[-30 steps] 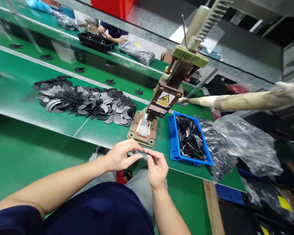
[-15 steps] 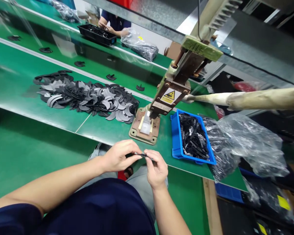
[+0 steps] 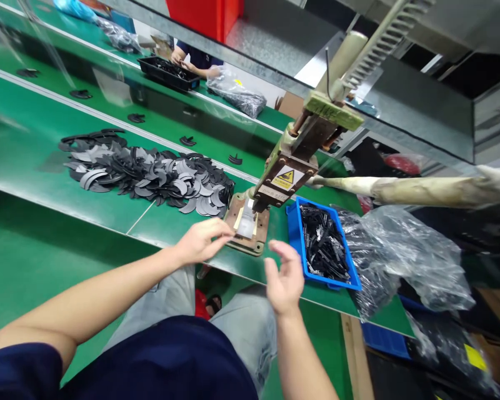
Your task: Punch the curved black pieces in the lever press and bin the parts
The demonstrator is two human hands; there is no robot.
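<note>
My left hand pinches a thin dark part and holds it at the front edge of the hand press's base, just before the white block on it. Off to the right, my right hand hovers over the table edge with its fingers spread and nothing in them. It is close to the blue bin of small black parts. A heap of dark curved pieces lies on the green table left of the press.
The press's long wrapped lever juts out to the right. Clear plastic bags of black parts lie right of the bin. Single dark pieces sit on the green conveyor behind. Another person's hands work at a black tray far back.
Both hands held the thin part together before my lap. Now the right hand has let go and opened, and the left hand has carried the part forward to the press base.
</note>
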